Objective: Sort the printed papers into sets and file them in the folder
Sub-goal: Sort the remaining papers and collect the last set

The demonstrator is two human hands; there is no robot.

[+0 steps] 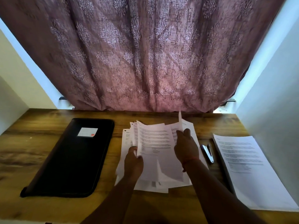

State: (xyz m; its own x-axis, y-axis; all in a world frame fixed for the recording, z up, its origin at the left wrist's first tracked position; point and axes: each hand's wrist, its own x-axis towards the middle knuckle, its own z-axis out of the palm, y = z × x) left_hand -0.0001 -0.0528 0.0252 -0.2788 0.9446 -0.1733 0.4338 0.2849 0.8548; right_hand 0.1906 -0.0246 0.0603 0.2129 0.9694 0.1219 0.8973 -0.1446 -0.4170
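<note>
A loose pile of printed papers (155, 143) lies fanned out in the middle of the wooden table (32, 143). My left hand (133, 160) pinches the left edge of the upper sheets, lifting them off the pile. My right hand (186, 146) holds a single sheet (179, 120) by its lower part, and that sheet stands up on edge at the back. A closed black folder (72, 159) with a white label lies flat to the left of the pile. A neat stack of printed papers (246, 167) lies to the right.
A stapler (207, 153) lies between the loose pile and the right stack. A patterned mauve curtain (145, 54) hangs behind the table's far edge. White walls close in on both sides.
</note>
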